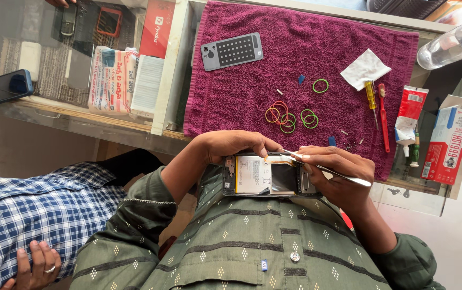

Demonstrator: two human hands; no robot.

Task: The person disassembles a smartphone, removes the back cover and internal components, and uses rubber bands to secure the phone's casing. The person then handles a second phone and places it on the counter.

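An opened smartphone (266,176) with its back off shows a white battery and dark circuit parts. My left hand (236,145) grips its top left edge close to my chest. My right hand (341,174) holds metal tweezers (327,169) whose tip touches the phone's upper edge near my left fingertips. Both hands hover at the near edge of a magenta towel (252,96).
On the towel lie a grey phone back cover (232,51), several coloured rubber bands (290,115), a white cloth (365,69), a yellow screwdriver (371,99) and a red tool (384,118). Glue tubes and boxes (448,145) sit right. Another person in a blue checked shirt (32,209) sits left.
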